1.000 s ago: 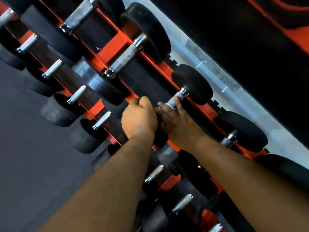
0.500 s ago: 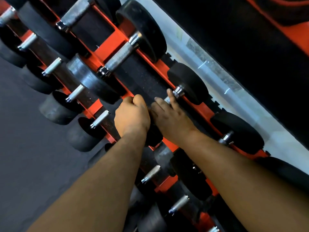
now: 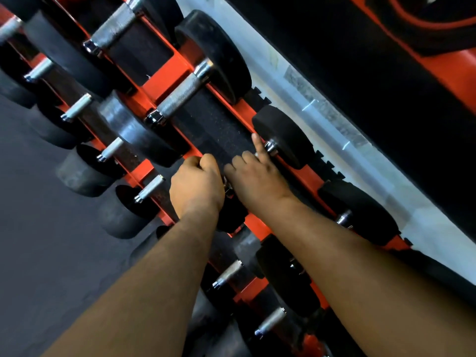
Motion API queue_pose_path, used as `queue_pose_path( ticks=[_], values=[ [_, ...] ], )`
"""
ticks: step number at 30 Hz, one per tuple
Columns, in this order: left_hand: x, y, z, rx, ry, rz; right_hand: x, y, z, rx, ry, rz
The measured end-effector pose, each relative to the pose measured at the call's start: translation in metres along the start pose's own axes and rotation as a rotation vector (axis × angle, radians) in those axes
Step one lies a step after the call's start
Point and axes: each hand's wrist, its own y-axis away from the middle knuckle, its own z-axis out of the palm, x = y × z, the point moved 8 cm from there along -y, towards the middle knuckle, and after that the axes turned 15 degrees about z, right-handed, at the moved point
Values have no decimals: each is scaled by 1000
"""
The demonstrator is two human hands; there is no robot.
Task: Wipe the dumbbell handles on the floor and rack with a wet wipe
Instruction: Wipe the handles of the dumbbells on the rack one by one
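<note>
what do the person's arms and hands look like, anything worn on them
Both forearms are bare as far as the frame shows: no sleeves or cuffs in view. The left hand and right hand wear no gloves, and no watch, bracelet or ring shows on either. No markings are visible on the arms.

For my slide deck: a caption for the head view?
Both hands on a racked dumbbell's handle, orange rack.

right hand slid up the dumbbell handle, index finger now straightened toward the far weight
</note>
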Motion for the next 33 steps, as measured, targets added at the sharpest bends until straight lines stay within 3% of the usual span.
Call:
queue_pose_path(
  ticks=[2,6,10,14,19,24,26,29,30,33],
  values=[
    [0,0,0,-1,-4,1,1,-8,-2,-42,-28,18],
    [0,2,0,-3,1,-8,23,31,11,79,-2,14],
    [-2,0,0,2,3,-16,25,38,19,92,27,92],
    [0,0,0,-3,1,-8,14,15,0,87,-74,184],
    [0,1,0,-3,-17,7,32,44,13,34,-180,221],
    [0,0,1,-20,-23,-4,37,56,8,-71,-449,460],
    [0,2,0,-12,-22,-1,35,66,9,-70,-742,663],
    [0,0,1,-9,-23,9,18,77,37,-213,-1808,1109],
    [0,0,1,-8,-28,10,8,74,43,-251,-2045,1205],
    [2,-1,0,0,-29,20,5,49,46,-281,-2324,1311]
  ],
)
